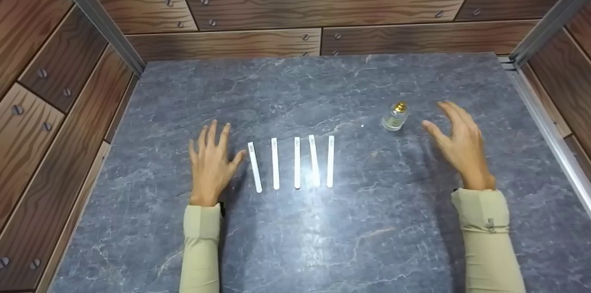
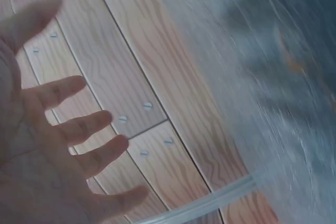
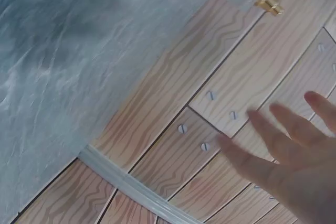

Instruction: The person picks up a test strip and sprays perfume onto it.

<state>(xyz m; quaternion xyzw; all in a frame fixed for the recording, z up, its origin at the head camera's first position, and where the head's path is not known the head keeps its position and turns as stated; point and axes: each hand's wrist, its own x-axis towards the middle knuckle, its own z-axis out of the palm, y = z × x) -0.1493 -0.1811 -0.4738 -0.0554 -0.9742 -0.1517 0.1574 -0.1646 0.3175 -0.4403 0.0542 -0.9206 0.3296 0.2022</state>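
Several narrow white paper strips (image 1: 297,162), each with small dark print at the far end, lie in a row on the table, some slightly slanted. My left hand (image 1: 211,164) is left of the row with fingers spread, its thumb beside the leftmost strip (image 1: 255,167); it holds nothing. To the right of the strips stands a small clear glass perfume bottle (image 1: 394,120) with a pale label and a gold spray top (image 3: 270,3). My right hand (image 1: 461,145), fingers relaxed and empty, is just right of the bottle and apart from it.
The tabletop (image 1: 277,94) is grey with a marble pattern. Wood-patterned panels (image 1: 258,7) rise behind it and at both sides, with metal rails (image 1: 94,16) at the corners. A tiny white speck (image 1: 362,126) lies left of the bottle.
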